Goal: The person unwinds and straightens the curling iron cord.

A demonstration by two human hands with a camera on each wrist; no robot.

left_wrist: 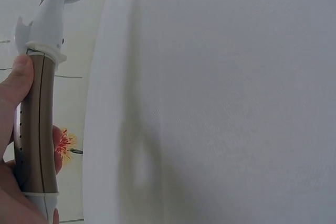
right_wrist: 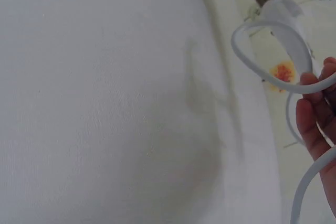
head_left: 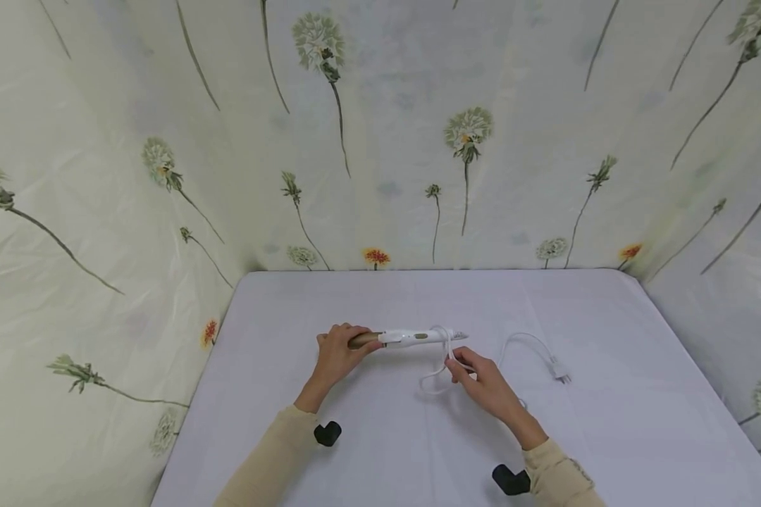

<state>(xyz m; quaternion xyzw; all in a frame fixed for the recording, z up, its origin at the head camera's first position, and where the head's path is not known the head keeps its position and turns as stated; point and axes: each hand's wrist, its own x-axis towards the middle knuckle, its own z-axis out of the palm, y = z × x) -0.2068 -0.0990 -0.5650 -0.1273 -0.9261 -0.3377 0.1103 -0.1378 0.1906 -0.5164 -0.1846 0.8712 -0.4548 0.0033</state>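
A person in beige sleeves works over a white-covered table [head_left: 609, 436], holding a curling iron [head_left: 406, 339] level above the cloth near the middle of the table. The left hand [head_left: 339, 352] grips the iron by its bronze barrel [left_wrist: 39, 129]; the left wrist view shows the thumb [left_wrist: 16, 80] laid along one side of the barrel and the other fingers wrapped behind it, just below the white collar where the handle [left_wrist: 50, 24] begins. The white handle points toward the person's right, and from its far end the white cord [head_left: 520, 343] leaves the iron. The right hand [head_left: 485, 384] pinches this cord close to the handle's end, its fingers curled round the strand; a loop of cord [right_wrist: 268, 51] rises over the handle while another loop hangs below the hand toward the cloth. In the right wrist view the fingertips [right_wrist: 315, 85] press the cord just beside the handle's tip, and the strand curves on down past the palm. Beyond the right hand the rest of the cord arcs out across the table and ends in a plug [head_left: 561, 371] lying flat on the cloth, well apart from both hands. Sheeting printed with dandelions [head_left: 380, 141] and a few orange flowers stands behind the table and along both its sides
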